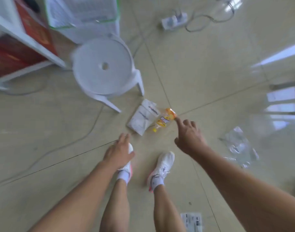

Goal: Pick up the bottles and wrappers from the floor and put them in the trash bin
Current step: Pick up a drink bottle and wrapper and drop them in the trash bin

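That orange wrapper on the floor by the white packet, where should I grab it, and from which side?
Probably pinch the orange wrapper at its far end, from the right, where your right hand is nearest. It lies flat, and the white packet crowds its left, so the right gives a freer grip.

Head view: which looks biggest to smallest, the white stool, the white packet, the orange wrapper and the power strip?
1. white stool
2. white packet
3. orange wrapper and power strip look alike; the strip lies farther away, so no ranking.
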`<state>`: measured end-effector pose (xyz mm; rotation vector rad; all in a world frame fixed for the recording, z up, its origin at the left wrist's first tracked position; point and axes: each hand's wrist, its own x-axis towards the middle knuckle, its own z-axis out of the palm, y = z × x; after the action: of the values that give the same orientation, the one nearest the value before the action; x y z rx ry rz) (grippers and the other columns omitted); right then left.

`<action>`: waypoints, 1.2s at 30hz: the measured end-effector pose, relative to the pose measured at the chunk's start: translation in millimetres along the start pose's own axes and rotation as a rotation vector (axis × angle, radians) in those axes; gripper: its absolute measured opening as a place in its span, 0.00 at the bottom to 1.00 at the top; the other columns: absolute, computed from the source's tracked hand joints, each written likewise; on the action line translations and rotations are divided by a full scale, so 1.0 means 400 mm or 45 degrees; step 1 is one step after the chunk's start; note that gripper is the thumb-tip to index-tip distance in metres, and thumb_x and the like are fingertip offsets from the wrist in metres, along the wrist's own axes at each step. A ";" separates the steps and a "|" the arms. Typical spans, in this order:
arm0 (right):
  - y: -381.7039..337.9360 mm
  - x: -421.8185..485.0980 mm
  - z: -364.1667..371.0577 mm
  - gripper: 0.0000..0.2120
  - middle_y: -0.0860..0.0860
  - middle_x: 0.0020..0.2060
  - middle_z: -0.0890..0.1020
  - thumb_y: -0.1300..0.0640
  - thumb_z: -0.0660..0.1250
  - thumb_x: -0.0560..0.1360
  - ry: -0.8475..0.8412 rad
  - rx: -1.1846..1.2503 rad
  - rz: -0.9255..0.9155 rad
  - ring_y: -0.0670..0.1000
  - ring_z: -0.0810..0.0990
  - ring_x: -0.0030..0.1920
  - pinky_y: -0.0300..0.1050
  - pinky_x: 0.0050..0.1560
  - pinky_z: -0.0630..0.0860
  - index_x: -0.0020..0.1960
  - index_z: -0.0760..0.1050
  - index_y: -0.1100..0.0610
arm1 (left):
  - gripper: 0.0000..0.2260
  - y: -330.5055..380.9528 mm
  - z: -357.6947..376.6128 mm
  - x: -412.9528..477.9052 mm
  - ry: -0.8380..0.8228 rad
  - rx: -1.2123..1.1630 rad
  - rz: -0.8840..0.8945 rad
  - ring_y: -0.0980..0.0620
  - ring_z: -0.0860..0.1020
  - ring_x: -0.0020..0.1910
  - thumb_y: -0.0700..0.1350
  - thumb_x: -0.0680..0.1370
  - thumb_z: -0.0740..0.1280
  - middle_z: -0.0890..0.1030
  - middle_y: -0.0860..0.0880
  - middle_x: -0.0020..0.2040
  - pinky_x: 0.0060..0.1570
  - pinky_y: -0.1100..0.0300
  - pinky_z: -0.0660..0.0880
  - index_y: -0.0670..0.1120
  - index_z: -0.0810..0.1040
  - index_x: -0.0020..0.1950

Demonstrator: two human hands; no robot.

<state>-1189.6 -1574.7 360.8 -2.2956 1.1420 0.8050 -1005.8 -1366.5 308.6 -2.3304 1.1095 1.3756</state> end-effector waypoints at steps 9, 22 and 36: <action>0.126 0.388 0.462 0.37 0.57 0.67 0.72 0.53 0.69 0.76 -0.062 0.082 0.192 0.60 0.64 0.71 0.53 0.65 0.70 0.80 0.56 0.51 | 0.35 -0.108 0.250 0.575 0.078 0.037 -0.046 0.39 0.64 0.76 0.55 0.80 0.65 0.60 0.40 0.81 0.71 0.44 0.65 0.43 0.55 0.82; 0.213 0.883 0.680 0.59 0.58 0.79 0.58 0.36 0.79 0.66 0.190 0.476 0.439 0.61 0.57 0.79 0.57 0.76 0.62 0.83 0.49 0.55 | 0.28 -0.053 0.356 1.076 0.508 -0.074 -0.198 0.38 0.71 0.68 0.49 0.77 0.70 0.70 0.39 0.69 0.62 0.43 0.71 0.40 0.64 0.72; 0.222 0.847 0.596 0.50 0.57 0.69 0.64 0.41 0.83 0.64 -0.026 0.856 0.562 0.57 0.78 0.54 0.56 0.58 0.81 0.78 0.63 0.50 | 0.07 -0.077 0.342 0.991 0.388 -0.488 -0.305 0.41 0.78 0.47 0.43 0.76 0.67 0.82 0.44 0.50 0.43 0.53 0.75 0.43 0.75 0.52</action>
<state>-1169.0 -1666.0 -52.5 -1.5040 1.6356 0.4755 -964.0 -1470.2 -96.9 -2.9105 0.6387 1.2624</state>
